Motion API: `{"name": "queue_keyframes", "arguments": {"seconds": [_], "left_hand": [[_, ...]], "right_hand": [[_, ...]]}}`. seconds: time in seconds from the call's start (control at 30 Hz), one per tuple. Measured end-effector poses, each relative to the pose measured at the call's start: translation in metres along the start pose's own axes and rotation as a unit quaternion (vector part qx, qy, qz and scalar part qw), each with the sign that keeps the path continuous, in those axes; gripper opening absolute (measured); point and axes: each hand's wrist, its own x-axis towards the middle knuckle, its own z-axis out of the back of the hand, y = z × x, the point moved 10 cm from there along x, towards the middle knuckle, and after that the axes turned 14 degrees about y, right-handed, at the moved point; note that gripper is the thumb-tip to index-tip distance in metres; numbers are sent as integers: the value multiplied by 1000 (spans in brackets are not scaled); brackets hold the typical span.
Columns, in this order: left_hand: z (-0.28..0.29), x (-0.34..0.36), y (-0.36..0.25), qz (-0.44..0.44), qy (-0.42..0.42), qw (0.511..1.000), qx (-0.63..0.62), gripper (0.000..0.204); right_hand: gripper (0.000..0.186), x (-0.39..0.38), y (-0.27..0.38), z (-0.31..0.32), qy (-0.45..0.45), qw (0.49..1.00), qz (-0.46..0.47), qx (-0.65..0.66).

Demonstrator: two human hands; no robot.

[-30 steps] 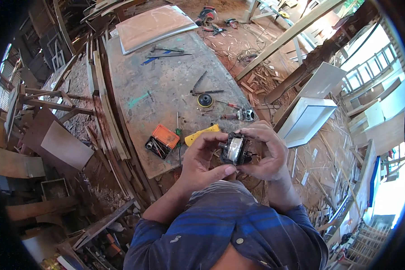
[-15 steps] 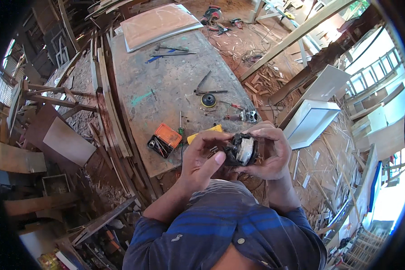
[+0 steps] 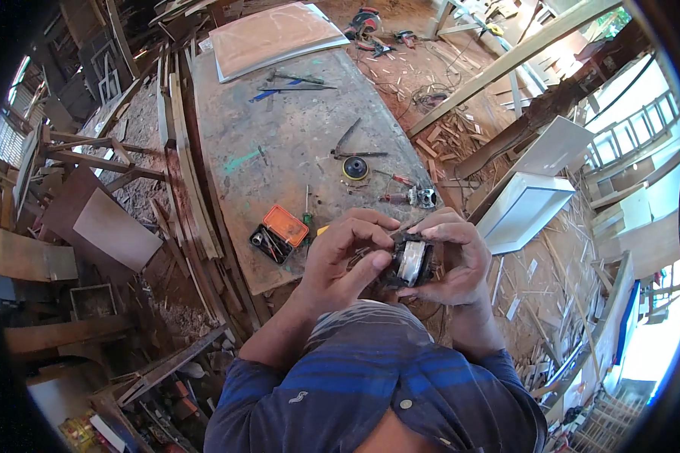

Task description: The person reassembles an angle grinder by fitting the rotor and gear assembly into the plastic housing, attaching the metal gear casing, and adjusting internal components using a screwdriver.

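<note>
Above the near edge of the worktable (image 3: 287, 174), I hold a blackened motor part (image 3: 411, 262) with a broad silvery band around its middle. My right hand (image 3: 462, 264) is closed on its right side, fingers over the top and thumb below. From the left, my left hand (image 3: 345, 260) pinches its dark end between thumb and fingers; the exact grip point is partly hidden. Behind my left hand only a bit of a yellow piece (image 3: 323, 229) shows. Beyond the hands lie a metal gear head (image 3: 425, 198) and a round black pad with a yellow rim (image 3: 354, 168).
An open orange-and-black tool case (image 3: 285, 226) lies beside a green-handled screwdriver (image 3: 307, 217). Pliers (image 3: 289, 87) and stacked sheets (image 3: 276, 38) are farther back. Long boards (image 3: 196, 181) run along the left; a white box (image 3: 525, 211) and scattered wood scraps lie at right.
My left hand has moved in against the motor part, its thumb now nearer the dark end. The part has turned slightly, and the yellow piece is now mostly covered by my hand.
</note>
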Motion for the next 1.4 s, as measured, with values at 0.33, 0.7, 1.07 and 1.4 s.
{"name": "queue_keyframes", "arguments": {"seconds": [0.33,0.7,1.07,1.4], "left_hand": [[0,8,-21,-45,17,980,194,19],[-2,16,-14,-2,-13,980,199,16],[-9,14,4,-3,9,991,136,13],[-20,-3,46,40,-57,962,-262,35]], "right_hand": [[85,5,-10,6,-10,997,-1,71],[84,5,-17,14,-16,998,-20,59],[86,-3,-22,19,-39,999,-18,33],[94,-3,-23,11,-54,994,-91,17]]}}
